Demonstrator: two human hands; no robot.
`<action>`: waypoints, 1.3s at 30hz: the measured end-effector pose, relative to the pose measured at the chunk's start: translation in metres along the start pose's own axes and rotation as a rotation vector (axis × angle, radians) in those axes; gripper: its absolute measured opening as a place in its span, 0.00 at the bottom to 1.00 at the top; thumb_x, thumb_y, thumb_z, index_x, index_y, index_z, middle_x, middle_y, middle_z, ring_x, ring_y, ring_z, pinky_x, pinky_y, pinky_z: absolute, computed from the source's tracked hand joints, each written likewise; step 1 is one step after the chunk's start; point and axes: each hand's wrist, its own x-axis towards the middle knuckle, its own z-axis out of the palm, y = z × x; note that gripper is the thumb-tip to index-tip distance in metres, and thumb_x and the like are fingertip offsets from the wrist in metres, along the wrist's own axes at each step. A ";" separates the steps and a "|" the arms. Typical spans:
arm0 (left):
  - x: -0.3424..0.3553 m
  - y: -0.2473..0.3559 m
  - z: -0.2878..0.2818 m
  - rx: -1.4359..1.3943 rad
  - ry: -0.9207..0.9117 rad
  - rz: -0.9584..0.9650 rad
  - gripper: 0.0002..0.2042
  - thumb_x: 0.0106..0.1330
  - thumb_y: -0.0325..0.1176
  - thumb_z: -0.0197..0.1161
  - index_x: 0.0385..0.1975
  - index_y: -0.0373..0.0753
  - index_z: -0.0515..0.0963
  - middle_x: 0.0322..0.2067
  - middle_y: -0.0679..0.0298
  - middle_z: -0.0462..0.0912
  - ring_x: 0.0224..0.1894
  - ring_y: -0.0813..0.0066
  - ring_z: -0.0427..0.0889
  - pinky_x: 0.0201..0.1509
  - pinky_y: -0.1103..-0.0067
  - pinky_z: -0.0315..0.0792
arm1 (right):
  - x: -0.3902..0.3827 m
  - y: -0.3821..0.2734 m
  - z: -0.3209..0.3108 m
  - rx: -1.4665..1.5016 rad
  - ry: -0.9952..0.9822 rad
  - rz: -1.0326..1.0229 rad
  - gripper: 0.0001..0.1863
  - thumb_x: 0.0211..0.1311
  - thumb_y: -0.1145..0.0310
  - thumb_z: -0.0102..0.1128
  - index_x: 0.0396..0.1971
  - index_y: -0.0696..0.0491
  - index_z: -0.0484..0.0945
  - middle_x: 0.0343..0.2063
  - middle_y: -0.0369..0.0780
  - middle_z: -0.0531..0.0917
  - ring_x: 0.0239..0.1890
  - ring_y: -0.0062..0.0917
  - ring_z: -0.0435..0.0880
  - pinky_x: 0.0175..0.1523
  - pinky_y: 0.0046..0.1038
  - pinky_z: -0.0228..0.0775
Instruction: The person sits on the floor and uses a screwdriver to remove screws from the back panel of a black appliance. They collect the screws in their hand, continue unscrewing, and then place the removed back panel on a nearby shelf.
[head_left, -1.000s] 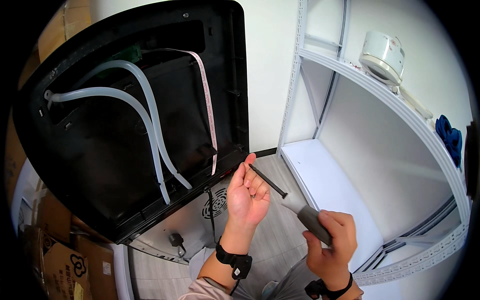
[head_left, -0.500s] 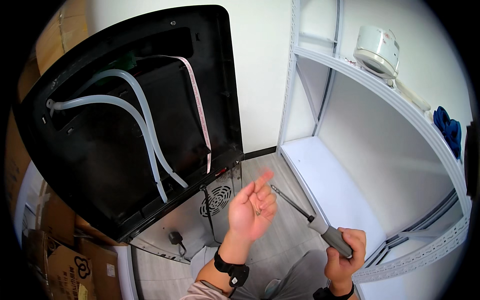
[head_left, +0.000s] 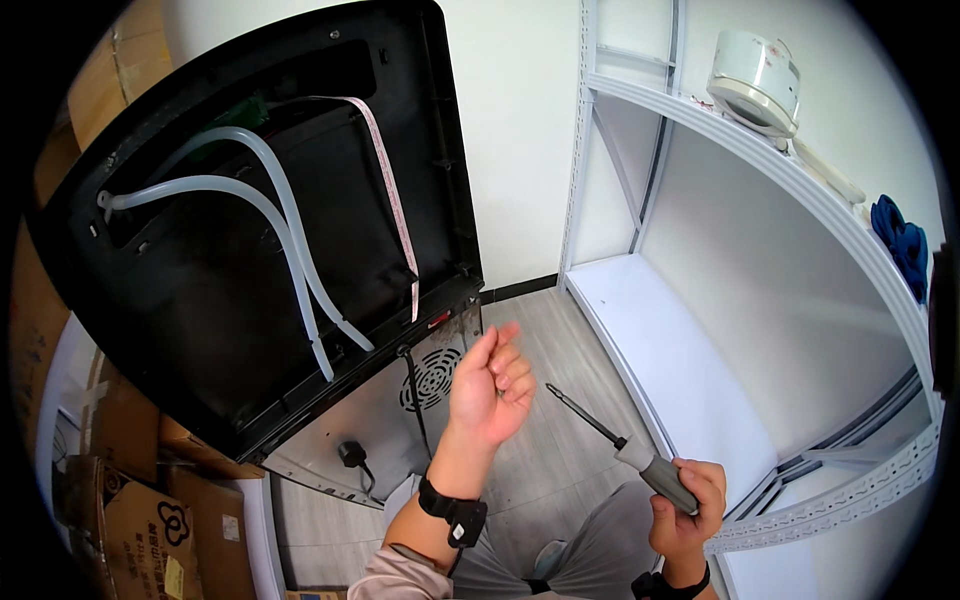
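My right hand grips the grey handle of a screwdriver. Its dark shaft points up and left, with the tip in the air to the right of my left hand. My left hand is raised, palm up, beside the rear panel of a metal machine. Its fingers are curled in, the index finger less so; what they hold, if anything, is hidden. Above the panel stands the black lid, tilted up with its inside showing. Two pale tubes and a pinkish-white ribbon cable run down inside it.
A vent and a black plug with a cord are on the panel. Cardboard boxes stack at the left. On the right, a white metal shelf carries a white appliance and blue cloth up top.
My left hand has moved slightly up and left, and its fingers have curled further, covering a small thing glimpsed in them before. The screwdriver stays in my right hand, almost unmoved.
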 end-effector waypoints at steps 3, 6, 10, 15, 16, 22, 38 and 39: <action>0.010 0.009 0.016 0.039 0.028 0.022 0.13 0.74 0.38 0.46 0.37 0.37 0.76 0.15 0.74 0.61 0.16 0.83 0.57 0.18 0.84 0.50 | -0.001 -0.001 -0.001 0.012 0.001 0.000 0.21 0.54 0.63 0.71 0.43 0.56 0.75 0.38 0.50 0.81 0.33 0.33 0.81 0.37 0.28 0.73; 0.015 0.015 0.022 0.061 0.038 0.036 0.13 0.74 0.38 0.47 0.34 0.38 0.77 0.15 0.74 0.60 0.16 0.83 0.56 0.18 0.84 0.49 | -0.001 -0.001 -0.002 0.011 -0.008 0.003 0.21 0.54 0.62 0.71 0.43 0.55 0.75 0.38 0.50 0.81 0.34 0.33 0.81 0.37 0.28 0.73; 0.016 0.020 0.027 0.045 0.057 0.032 0.13 0.74 0.38 0.48 0.33 0.39 0.77 0.15 0.74 0.60 0.16 0.83 0.56 0.18 0.84 0.49 | 0.000 -0.002 -0.004 0.012 -0.021 0.010 0.21 0.54 0.62 0.71 0.44 0.55 0.75 0.39 0.49 0.81 0.35 0.33 0.81 0.38 0.29 0.73; 0.016 0.023 0.027 0.024 0.045 0.022 0.13 0.74 0.39 0.48 0.32 0.39 0.76 0.15 0.74 0.60 0.16 0.83 0.56 0.18 0.83 0.48 | -0.001 0.001 -0.004 0.007 -0.034 0.007 0.21 0.54 0.62 0.71 0.43 0.56 0.75 0.38 0.49 0.81 0.34 0.34 0.81 0.37 0.29 0.74; 0.016 0.024 0.027 0.026 0.037 0.023 0.13 0.74 0.39 0.48 0.32 0.39 0.76 0.15 0.74 0.60 0.16 0.83 0.56 0.18 0.83 0.48 | -0.001 0.001 -0.004 0.009 -0.036 0.011 0.21 0.54 0.63 0.71 0.43 0.56 0.75 0.38 0.49 0.81 0.34 0.34 0.81 0.37 0.29 0.74; 0.017 0.025 0.030 0.026 -0.007 0.030 0.13 0.73 0.38 0.48 0.32 0.39 0.76 0.15 0.73 0.60 0.17 0.83 0.56 0.19 0.83 0.48 | -0.002 0.002 -0.002 0.008 -0.030 0.019 0.20 0.53 0.63 0.72 0.42 0.56 0.75 0.38 0.49 0.81 0.34 0.34 0.81 0.37 0.29 0.74; -0.018 -0.027 -0.024 -0.031 0.119 -0.227 0.12 0.73 0.35 0.43 0.43 0.39 0.74 0.22 0.71 0.65 0.21 0.79 0.61 0.24 0.83 0.57 | -0.007 0.002 0.000 -0.004 -0.023 0.040 0.20 0.55 0.62 0.70 0.42 0.56 0.74 0.38 0.49 0.80 0.35 0.34 0.81 0.38 0.29 0.74; -0.017 -0.026 -0.024 -0.018 0.113 -0.226 0.12 0.73 0.36 0.44 0.42 0.39 0.74 0.22 0.71 0.65 0.21 0.80 0.61 0.23 0.83 0.56 | -0.008 0.002 -0.001 -0.002 -0.020 0.047 0.20 0.55 0.63 0.70 0.42 0.56 0.74 0.38 0.49 0.80 0.35 0.34 0.81 0.38 0.29 0.74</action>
